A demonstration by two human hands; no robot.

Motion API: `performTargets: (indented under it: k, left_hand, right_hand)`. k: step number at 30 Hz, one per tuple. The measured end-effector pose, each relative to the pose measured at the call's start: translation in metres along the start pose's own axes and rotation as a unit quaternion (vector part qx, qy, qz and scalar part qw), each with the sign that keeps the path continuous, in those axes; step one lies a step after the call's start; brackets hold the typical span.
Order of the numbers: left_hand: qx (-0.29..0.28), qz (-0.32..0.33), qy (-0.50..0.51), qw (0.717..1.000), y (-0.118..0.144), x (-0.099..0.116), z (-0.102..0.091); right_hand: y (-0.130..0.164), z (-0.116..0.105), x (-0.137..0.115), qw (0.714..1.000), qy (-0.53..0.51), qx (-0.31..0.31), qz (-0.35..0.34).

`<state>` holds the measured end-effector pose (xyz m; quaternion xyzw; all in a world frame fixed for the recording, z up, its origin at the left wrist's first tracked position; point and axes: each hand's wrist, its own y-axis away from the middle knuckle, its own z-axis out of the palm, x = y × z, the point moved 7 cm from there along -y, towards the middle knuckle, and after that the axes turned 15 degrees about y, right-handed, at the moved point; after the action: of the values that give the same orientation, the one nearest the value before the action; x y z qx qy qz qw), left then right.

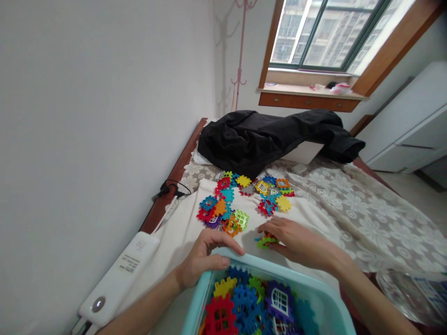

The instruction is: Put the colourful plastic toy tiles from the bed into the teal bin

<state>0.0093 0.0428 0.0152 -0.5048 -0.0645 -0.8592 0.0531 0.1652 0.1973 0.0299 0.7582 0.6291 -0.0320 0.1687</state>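
My left hand [204,256] is closed over the near-left rim of a light turquoise plastic bin [296,275], thumb on the inner side. Inside the bin lie many interlocking building pieces, among them a red window piece [220,314], a purple one with a white window frame [280,300] and blue ones [245,298]. Just beyond the rim, my right hand [291,237] pinches a few interlocking building pieces [267,241], green, orange and blue, low over the white cloth. Its fingers partly hide them.
More pieces spread on the white cloth [188,218]: a left pile [220,208] and a right pile [268,204]. Behind them a black garment [265,135] drapes over a white box [303,152]. A white power unit [118,279] lies by the left wall; clear plastic packaging [405,293] sits at right.
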Motion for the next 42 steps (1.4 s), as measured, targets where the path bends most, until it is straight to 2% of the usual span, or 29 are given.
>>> performTargets:
  k: [6, 9, 13, 16, 23, 28, 31, 36, 39, 42]
  left_hand:
    - [-0.032, 0.006, 0.009, 0.999, -0.002, -0.008, -0.007]
    - [-0.03, 0.012, 0.014, 0.999, -0.003, -0.006, -0.007]
    - [-0.01, -0.007, 0.018, 1.0, 0.0, -0.005, -0.004]
    - [-0.009, -0.013, 0.026, 1.0, 0.0, -0.006, -0.004]
    - [-0.031, -0.01, 0.025, 0.999, -0.003, -0.009, -0.006]
    - [-0.029, 0.006, 0.015, 0.999, -0.002, -0.002, -0.002]
    - [-0.041, 0.009, 0.009, 0.999, -0.003, 0.001, 0.001]
    - [-0.053, 0.017, -0.005, 0.998, -0.005, 0.001, 0.0]
    - [-0.047, 0.012, -0.005, 0.999, -0.004, -0.002, -0.003]
    - [-0.048, 0.008, -0.007, 0.999, -0.004, -0.003, -0.003]
  right_hand:
    - [0.019, -0.015, 0.046, 0.996, -0.086, -0.023, 0.024]
    - [0.015, -0.005, 0.064, 0.994, -0.102, -0.033, 0.031]
    - [0.01, 0.016, 0.072, 0.994, -0.082, -0.032, 0.065]
    - [0.009, 0.021, 0.068, 0.994, -0.059, -0.034, 0.084]
    - [0.004, 0.013, 0.052, 0.993, -0.058, -0.062, 0.083]
    - [0.004, 0.007, 0.037, 0.992, -0.107, -0.056, 0.034]
    - [-0.013, -0.002, 0.024, 0.992, -0.121, -0.022, -0.01]
    - [-0.061, -0.004, 0.002, 0.99, -0.114, 0.007, -0.084]
    - [-0.076, 0.004, -0.001, 0.992, -0.098, -0.003, -0.085]
    - [-0.074, 0.009, 0.001, 0.995, -0.079, -0.007, -0.059]
